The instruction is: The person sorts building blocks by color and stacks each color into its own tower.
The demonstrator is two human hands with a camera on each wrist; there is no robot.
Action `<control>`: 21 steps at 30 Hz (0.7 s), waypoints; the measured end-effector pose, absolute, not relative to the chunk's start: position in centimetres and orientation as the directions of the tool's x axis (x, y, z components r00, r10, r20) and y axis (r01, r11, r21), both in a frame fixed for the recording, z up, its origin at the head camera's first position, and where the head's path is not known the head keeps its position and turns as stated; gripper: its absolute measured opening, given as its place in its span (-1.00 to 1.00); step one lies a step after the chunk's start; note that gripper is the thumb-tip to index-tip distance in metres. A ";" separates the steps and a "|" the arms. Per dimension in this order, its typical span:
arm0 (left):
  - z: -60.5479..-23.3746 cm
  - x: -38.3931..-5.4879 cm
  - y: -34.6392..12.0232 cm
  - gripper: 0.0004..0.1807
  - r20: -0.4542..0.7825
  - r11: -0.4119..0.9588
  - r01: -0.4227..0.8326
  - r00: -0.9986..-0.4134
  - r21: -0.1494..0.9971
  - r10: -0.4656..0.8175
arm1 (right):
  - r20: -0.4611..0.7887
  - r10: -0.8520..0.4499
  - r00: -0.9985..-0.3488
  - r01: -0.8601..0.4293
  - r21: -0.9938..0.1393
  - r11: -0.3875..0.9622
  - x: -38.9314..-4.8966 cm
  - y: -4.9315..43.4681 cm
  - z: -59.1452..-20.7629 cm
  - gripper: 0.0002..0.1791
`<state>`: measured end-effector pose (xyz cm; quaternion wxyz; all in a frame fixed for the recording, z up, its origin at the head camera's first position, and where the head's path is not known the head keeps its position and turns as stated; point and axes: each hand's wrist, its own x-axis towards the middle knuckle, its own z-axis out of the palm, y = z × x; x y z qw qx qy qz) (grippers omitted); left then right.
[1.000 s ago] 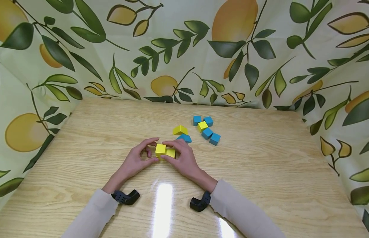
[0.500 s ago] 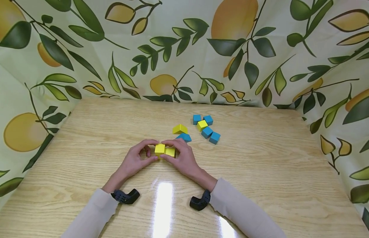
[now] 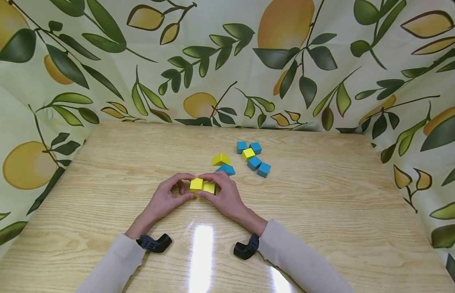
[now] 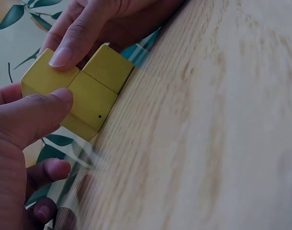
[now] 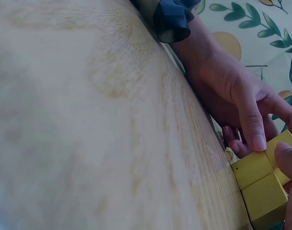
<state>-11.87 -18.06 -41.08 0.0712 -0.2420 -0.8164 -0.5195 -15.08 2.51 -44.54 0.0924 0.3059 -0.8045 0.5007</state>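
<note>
Three small yellow wooden blocks stand together between the hands. One yellow cube [image 3: 196,184] sits on top of a lower cube [image 4: 91,103], and a second lower cube [image 3: 209,188] stands against its right side. My right hand [image 3: 226,194] pinches the top cube between thumb and index finger, its thumb [image 4: 62,56] flat on the near face. From the left, my left hand [image 3: 166,198] holds thumb and index finger to the same stack, its thumb [image 5: 259,141] at the seam between upper and lower cube. Its other fingers curl loosely.
Just behind the hands lie a blue triangular block [image 3: 227,169] and a yellow triangular block [image 3: 221,159]. Further right is a cluster of blue cubes [image 3: 263,170] around one yellow cube [image 3: 248,154]. A patterned cloth [image 3: 198,61] hangs behind the wooden table [image 3: 322,195].
My left index finger has come down and in to the stack. The right hand keeps its pinch on the top cube, and the view has shifted slightly.
</note>
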 end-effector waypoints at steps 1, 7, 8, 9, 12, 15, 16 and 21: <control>-41.1 -11.9 -18.0 -0.51 0.369 0.342 0.470 -0.872 0.814 0.322 | 0.451 -0.401 -0.797 -0.582 -0.750 0.313 -15.1 2.5 -44.5 -0.54; -41.2 -11.9 -18.0 -0.52 0.372 0.332 0.474 -0.869 0.816 0.326 | 0.455 -0.405 -0.793 -0.586 -0.750 0.306 -15.1 2.5 -44.6 -0.55; -41.2 -11.9 -18.1 -0.52 0.372 0.331 0.474 -0.869 0.816 0.326 | 0.458 -0.404 -0.792 -0.588 -0.750 0.303 -15.1 2.5 -44.6 -0.55; -41.2 -11.9 -18.1 -0.52 0.373 0.331 0.474 -0.869 0.816 0.326 | 0.461 -0.403 -0.791 -0.590 -0.749 0.301 -15.1 2.5 -44.6 -0.55; -41.2 -11.9 -18.0 -0.52 0.370 0.336 0.472 -0.870 0.815 0.326 | 0.465 -0.399 -0.791 -0.591 -0.750 0.297 -15.1 2.5 -44.5 -0.55; -41.2 -11.9 -18.0 -0.53 0.367 0.343 0.470 -0.872 0.813 0.324 | 0.467 -0.397 -0.790 -0.591 -0.752 0.292 -15.0 2.5 -44.5 -0.54; -41.2 -11.9 -18.0 -0.53 0.367 0.344 0.470 -0.872 0.813 0.325 | 0.467 -0.397 -0.790 -0.591 -0.752 0.291 -15.0 2.5 -44.5 -0.55; -41.1 -11.9 -18.0 -0.53 0.371 0.337 0.475 -0.868 0.813 0.329 | 0.458 -0.400 -0.794 -0.584 -0.758 0.292 -15.0 2.5 -44.6 -0.55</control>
